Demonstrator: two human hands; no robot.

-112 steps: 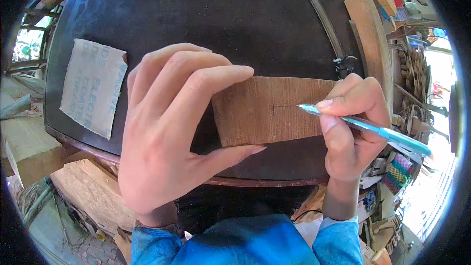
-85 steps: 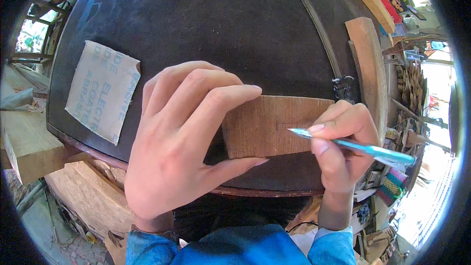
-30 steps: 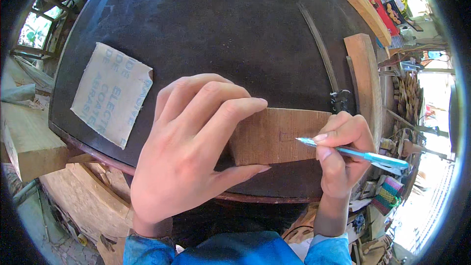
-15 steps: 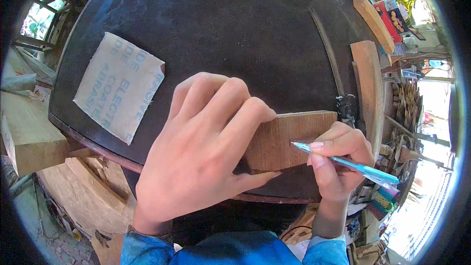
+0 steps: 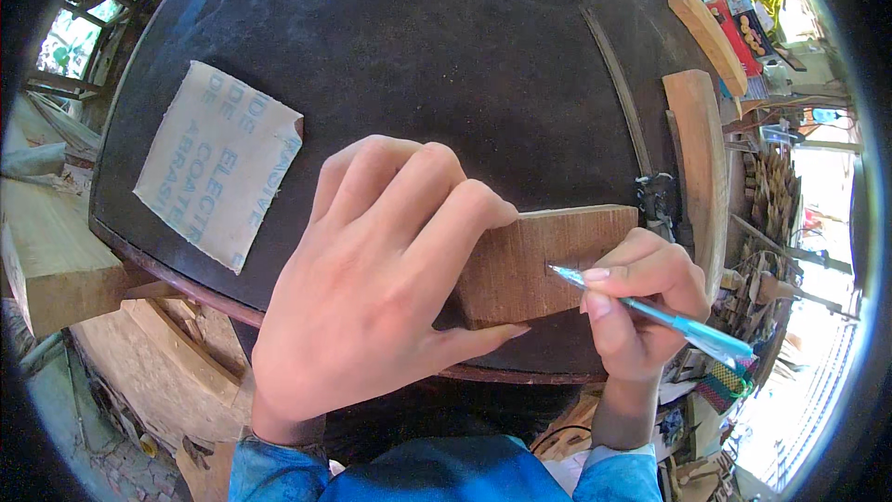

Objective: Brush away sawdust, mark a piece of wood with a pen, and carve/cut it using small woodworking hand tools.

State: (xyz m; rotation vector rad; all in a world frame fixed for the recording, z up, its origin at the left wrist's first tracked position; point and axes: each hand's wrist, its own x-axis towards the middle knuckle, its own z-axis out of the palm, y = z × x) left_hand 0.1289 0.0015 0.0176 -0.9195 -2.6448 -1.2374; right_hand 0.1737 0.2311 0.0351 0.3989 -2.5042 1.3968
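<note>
A brown wooden block lies at the near edge of the dark tabletop. My left hand grips its left end, fingers curled over the far side and thumb along the near side. Between the thumb and fingers of my right hand is a light-blue pen. Its tip is at the block's upper face, close to a small dark mark; whether it touches I cannot tell. The other right fingers are curled beside the block's right end.
A sheet of sandpaper lies printed back up on the table's left. Along the right edge are a thin dark strip and curved wooden pieces. A thick pale timber stands beyond the left edge. Wood scraps are heaped at far right.
The pen tip has shifted very slightly left, and a small dark mark now shows beside it. The view has moved a little; my left hand keeps its grip on the block.
</note>
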